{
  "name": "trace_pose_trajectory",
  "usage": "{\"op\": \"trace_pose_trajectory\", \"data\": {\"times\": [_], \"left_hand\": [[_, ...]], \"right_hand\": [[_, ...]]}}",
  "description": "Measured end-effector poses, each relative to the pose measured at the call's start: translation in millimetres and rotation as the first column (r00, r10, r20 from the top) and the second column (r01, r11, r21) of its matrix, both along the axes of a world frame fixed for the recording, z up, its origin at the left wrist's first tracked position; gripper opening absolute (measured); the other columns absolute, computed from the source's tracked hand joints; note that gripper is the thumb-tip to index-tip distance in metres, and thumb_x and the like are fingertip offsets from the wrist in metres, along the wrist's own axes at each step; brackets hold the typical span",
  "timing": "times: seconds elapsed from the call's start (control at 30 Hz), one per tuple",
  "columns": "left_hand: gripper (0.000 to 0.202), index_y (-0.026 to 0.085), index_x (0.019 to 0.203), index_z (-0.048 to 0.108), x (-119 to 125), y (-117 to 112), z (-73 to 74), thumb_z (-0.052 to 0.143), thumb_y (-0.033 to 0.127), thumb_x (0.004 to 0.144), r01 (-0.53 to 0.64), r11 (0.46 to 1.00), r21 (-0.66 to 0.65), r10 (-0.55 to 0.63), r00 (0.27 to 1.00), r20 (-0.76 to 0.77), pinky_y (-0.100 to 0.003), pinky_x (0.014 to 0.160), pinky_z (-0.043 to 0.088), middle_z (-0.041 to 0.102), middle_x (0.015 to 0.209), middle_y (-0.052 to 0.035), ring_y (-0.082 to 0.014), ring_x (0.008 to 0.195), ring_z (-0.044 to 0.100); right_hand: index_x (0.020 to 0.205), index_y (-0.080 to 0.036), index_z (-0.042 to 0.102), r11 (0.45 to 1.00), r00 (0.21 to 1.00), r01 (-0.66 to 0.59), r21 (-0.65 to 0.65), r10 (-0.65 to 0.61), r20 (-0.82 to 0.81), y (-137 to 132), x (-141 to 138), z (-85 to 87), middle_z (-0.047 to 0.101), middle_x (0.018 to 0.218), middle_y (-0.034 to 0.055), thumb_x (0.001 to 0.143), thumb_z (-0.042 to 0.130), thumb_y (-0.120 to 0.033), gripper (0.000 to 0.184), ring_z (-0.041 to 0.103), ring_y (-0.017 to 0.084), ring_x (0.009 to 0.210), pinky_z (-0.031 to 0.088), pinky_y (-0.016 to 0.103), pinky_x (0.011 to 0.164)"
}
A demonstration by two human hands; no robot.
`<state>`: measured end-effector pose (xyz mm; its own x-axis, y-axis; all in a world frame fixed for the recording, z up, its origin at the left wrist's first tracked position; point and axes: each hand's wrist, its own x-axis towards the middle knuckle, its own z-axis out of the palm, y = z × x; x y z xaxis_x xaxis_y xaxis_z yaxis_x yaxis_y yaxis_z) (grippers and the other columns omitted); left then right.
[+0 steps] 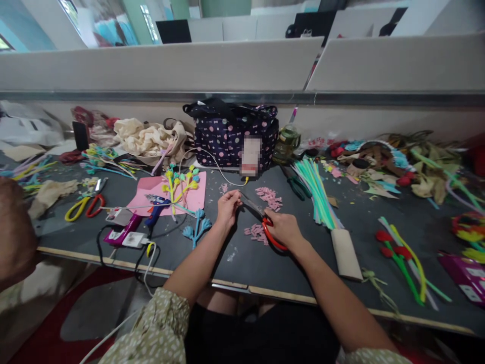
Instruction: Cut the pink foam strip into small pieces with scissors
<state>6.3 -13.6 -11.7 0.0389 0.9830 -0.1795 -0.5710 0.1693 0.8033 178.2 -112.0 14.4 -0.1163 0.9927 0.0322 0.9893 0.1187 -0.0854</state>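
My right hand (283, 230) is closed round the red handles of a pair of scissors (273, 236), whose blades point left and away from me. At the blade tips, my left hand (228, 206) pinches something too small to make out. Two piles of small pink cut pieces lie on the table close by: one pile (269, 198) beyond the scissors and another pile (256, 233) on the near side, left of the handles. Left of my left hand lies a blue fuzzy flower stem (197, 227).
A dark patterned bag (231, 134) stands behind, a phone (251, 155) leaning on it. Green pipe cleaners (316, 194) lie right. Left are a pink sheet (197, 194), a blue glue gun (156, 210), a purple power strip (123, 232) with cables, and yellow-red scissors (86, 205). Another person's arm (17, 232) shows far left.
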Motion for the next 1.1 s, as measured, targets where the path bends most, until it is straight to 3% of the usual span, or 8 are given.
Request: {"op": "trace_pose_trajectory", "data": {"times": [0.33, 0.47, 0.67, 0.9, 1.1], "left_hand": [[0.032, 0.013, 0.082, 0.065, -3.7, 0.8, 1.9, 0.084, 0.025, 0.058, -0.029, 1.0, 0.006, 0.029, 0.999, -0.03, -0.017, 0.052, 0.046, 0.062, 0.072, 0.0013, -0.003, 0.051, 0.051], [0.03, 0.014, 0.081, 0.064, -4.4, 0.2, 2.5, 0.082, 0.027, 0.061, -0.051, 0.998, 0.029, 0.052, 0.998, -0.044, -0.016, 0.052, 0.045, 0.06, 0.071, 0.0016, -0.0033, 0.051, 0.051], [0.026, 0.016, 0.076, 0.062, -7.1, -0.8, 5.6, 0.078, 0.035, 0.066, -0.148, 0.979, 0.139, 0.165, 0.979, -0.121, -0.017, 0.05, 0.042, 0.058, 0.071, 0.0018, -0.0044, 0.052, 0.049], [0.021, 0.017, 0.074, 0.062, -7.2, -2.2, 8.2, 0.072, 0.035, 0.074, -0.204, 0.947, 0.249, 0.245, 0.958, -0.148, -0.017, 0.049, 0.039, 0.065, 0.081, -0.002, -0.0047, 0.053, 0.049], [0.026, 0.017, 0.076, 0.062, -5.6, -0.6, 5.3, 0.076, 0.038, 0.071, -0.204, 0.954, 0.219, 0.24, 0.959, -0.15, -0.017, 0.047, 0.038, 0.062, 0.073, 0.0003, -0.0048, 0.051, 0.048]], "right_hand": [[0.103, -0.026, 0.064, 0.997, 0.999, 0.032, 0.067, -0.03, -0.028, 0.1, 3.5, -4.1, 0.073, 0.082, 0.0024, 0.089, 0.045, -0.037, 0.026, 0.065, 0.017, 0.071, 0.028, 0.027, 0.059], [0.108, -0.026, 0.063, 0.992, 0.996, 0.068, 0.108, -0.062, -0.06, -2.3, 2.1, -2.0, 0.073, 0.093, 0.0033, 0.088, 0.047, -0.036, 0.027, 0.065, 0.018, 0.08, 0.031, 0.027, 0.061], [0.135, -0.02, 0.049, 0.986, 0.997, 0.077, 0.148, -0.074, -0.03, -3.9, -0.3, 2.4, 0.069, 0.109, 0.0096, 0.089, 0.047, -0.037, 0.049, 0.062, 0.023, 0.097, 0.039, 0.029, 0.071], [0.132, -0.019, 0.051, 0.984, 0.995, 0.092, 0.154, -0.095, 0.018, -1.5, -1.7, -1.6, 0.068, 0.108, 0.0096, 0.089, 0.046, -0.034, 0.046, 0.062, 0.024, 0.095, 0.041, 0.03, 0.073], [0.132, -0.023, 0.052, 0.977, 0.989, 0.145, 0.154, -0.14, -0.042, -0.2, 2.2, -7.6, 0.068, 0.114, 0.0082, 0.089, 0.047, -0.035, 0.046, 0.063, 0.022, 0.096, 0.042, 0.029, 0.072]]}}
